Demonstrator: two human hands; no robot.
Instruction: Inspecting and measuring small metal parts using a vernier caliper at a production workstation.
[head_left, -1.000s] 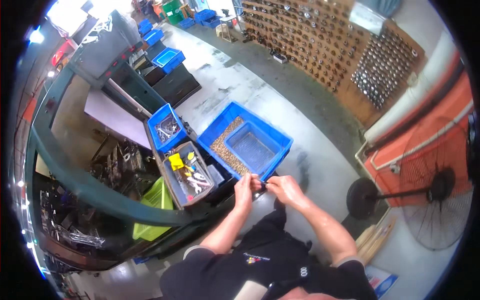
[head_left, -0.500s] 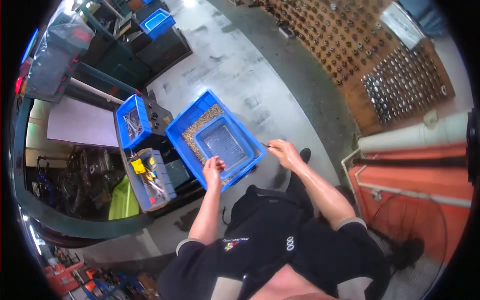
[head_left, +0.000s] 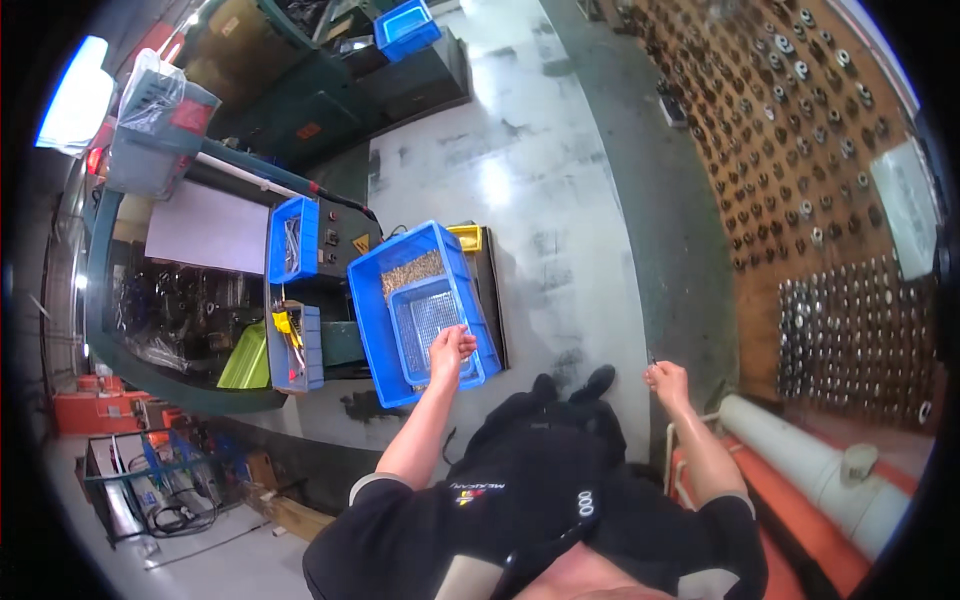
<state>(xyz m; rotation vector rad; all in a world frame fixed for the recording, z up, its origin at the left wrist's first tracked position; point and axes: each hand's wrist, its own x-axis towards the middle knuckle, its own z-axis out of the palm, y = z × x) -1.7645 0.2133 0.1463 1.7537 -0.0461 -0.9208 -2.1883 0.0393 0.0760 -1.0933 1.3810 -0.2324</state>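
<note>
My left hand (head_left: 453, 350) is raised over the near right side of a small blue basket (head_left: 393, 325), its fingers curled together. Anything in them is hidden or too small to name. That basket has a ridged or mesh-like bottom and sits inside a larger blue bin (head_left: 366, 310). Many small tan-coloured parts (head_left: 415, 270) lie in the bin beyond the basket. Off to the right, away from the bin, my right hand (head_left: 668, 385) is closed on a thin dark object (head_left: 652, 361), whose tip pokes out past the fingers; its kind cannot be made out.
Left of the bin are a narrow blue bin (head_left: 308, 250) of metal tools and a grey-blue box (head_left: 312, 350) with yellow-handled tools. A yellow tray (head_left: 466, 237) stands behind. Machine frames are at left. A brown board (head_left: 740, 150) of metal parts and a white pipe (head_left: 800, 450) are at right.
My right hand has moved right, away from the bin's edge, with the thin dark object. My left hand's fingers have closed over the basket. The view has turned.
</note>
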